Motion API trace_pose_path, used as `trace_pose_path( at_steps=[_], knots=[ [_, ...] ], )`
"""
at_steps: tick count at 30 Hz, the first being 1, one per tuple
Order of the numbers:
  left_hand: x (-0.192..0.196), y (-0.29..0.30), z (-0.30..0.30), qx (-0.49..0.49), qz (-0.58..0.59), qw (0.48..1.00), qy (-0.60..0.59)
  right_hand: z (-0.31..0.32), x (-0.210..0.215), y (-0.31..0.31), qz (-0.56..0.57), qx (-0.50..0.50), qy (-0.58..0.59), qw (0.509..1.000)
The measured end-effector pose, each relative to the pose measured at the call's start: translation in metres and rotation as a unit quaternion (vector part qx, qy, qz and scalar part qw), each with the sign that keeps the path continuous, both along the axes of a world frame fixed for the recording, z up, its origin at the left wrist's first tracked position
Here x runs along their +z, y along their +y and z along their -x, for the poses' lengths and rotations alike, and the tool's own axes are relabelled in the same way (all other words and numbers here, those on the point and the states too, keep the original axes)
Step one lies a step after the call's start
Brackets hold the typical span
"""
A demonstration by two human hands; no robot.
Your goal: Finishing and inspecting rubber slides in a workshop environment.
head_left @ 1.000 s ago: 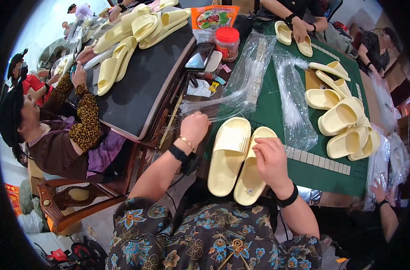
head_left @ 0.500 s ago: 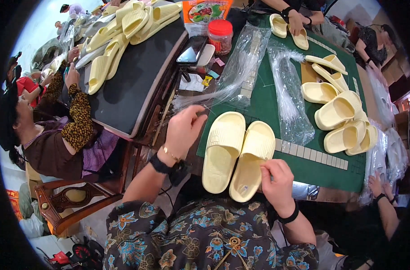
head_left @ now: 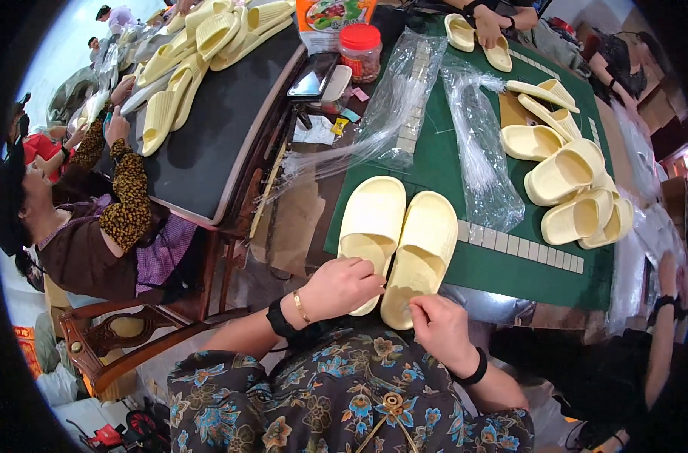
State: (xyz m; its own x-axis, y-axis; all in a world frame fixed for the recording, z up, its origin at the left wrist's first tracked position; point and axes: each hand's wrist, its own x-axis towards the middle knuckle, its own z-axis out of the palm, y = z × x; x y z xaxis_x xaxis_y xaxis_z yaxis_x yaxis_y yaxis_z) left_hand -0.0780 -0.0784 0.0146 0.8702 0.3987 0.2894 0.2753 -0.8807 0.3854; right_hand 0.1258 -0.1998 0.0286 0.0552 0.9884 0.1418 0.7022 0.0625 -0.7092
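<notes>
A pair of pale yellow slide slippers stands before me at the table's near edge, heels toward me. My left hand [head_left: 342, 288] is over the heel of the left slipper [head_left: 372, 215], hiding part of its footbed. Its fingers are curled with the tips pinched together; whatever they hold is too small to make out. Beside the heel of the right slipper [head_left: 425, 234], my right hand [head_left: 441, 326] is also closed, thumb against the forefinger. Anything in that pinch cannot be made out either.
Clear bags of thin plastic strands [head_left: 476, 143] lie on the green mat [head_left: 502, 264]. More yellow slippers [head_left: 567, 177] are piled at right. A red-lidded jar [head_left: 360, 53] and a phone [head_left: 314, 77] stand beyond. At left, a person works by a dark table [head_left: 231, 113] with slippers.
My left hand has come from beside the slippers, near the loose strands, down and right onto the left slipper's heel. My right hand has shifted slightly down and left.
</notes>
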Motion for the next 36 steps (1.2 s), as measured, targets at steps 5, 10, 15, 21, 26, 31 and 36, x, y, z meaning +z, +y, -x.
trace_pose_path(
  at_steps=[5,10,15,21,26,31,36],
  knots=[
    [0.006,-0.017,0.014,0.005,0.081,0.994,0.074,0.001,-0.013,-0.017,0.034,0.031,0.013,0.999],
    [0.002,-0.019,0.026,0.015,0.043,0.991,0.124,0.008,-0.009,-0.018,0.029,0.069,0.009,0.997],
    [0.025,-0.019,0.032,-0.009,0.015,0.999,0.046,0.012,-0.012,-0.017,-0.036,0.144,0.029,0.989],
    [0.038,-0.028,0.041,-0.112,0.022,0.991,0.065,0.015,-0.019,-0.021,0.016,0.295,-0.051,0.954],
    [0.031,-0.035,0.045,-0.143,0.039,0.982,0.119,0.020,-0.019,-0.023,0.008,0.308,-0.037,0.951],
    [0.019,-0.035,0.048,-0.101,0.045,0.988,0.109,0.023,-0.016,-0.023,0.014,0.289,-0.049,0.956],
    [0.007,-0.016,0.030,-0.026,0.000,0.997,0.070,0.020,-0.009,-0.007,-0.013,0.191,-0.030,0.981]
  ],
)
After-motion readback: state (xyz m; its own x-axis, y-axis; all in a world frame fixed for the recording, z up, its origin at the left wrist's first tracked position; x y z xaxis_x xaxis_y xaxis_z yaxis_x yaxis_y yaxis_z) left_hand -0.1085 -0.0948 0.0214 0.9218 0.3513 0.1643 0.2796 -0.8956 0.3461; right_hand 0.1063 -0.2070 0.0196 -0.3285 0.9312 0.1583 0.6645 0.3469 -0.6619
